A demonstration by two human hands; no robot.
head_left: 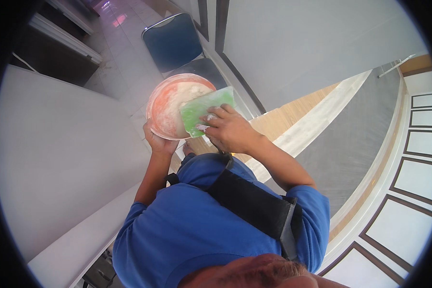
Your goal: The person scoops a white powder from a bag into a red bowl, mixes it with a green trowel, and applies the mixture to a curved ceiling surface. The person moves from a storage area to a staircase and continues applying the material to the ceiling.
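Observation:
My left hand [159, 140] is wrapped round the near left side of an orange bowl [162, 103] and holds it up in front of me. Whitish paste or powder [192, 91] lies in the bowl, and white smears coat its inner wall. A flat green plastic spreader [199, 106], streaked with white, is gripped in my right hand [231, 128]. Its left part reaches over the right side of the bowl, partly covering the contents. White residue sticks to my right fingers. The spreader's grip is hidden under that hand.
A dark blue chair [173, 43] stands just beyond the bowl. Grey-white walls rise at left [57, 153] and at far right [302, 43]. Pale floor tiles [125, 53] run into the distance. White panels with dark frames [403, 211] line the right.

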